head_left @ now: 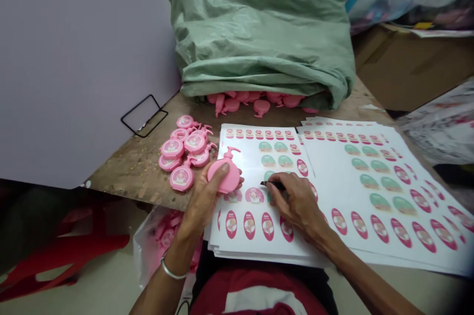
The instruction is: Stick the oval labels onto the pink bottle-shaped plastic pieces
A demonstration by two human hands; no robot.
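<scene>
My left hand is closed around a small pink pump bottle, its plain side showing and its nozzle up. My right hand rests over a stack of printed sticker sheets, gripping a thin dark pointed tool; its exact kind is hidden by the fingers. Close to the tool's tip lies a pink half-round sticker on the top sheet. Oval pink stickers and green half-round ones are printed around it. Left of my left hand sits a pile of labelled pink pump bottles.
A green sack spills plain pink bottles onto the back of the wooden table. More sticker sheets fan out on the right. A black wire frame lies at left. Below the edge hangs a clear bag of pink pieces.
</scene>
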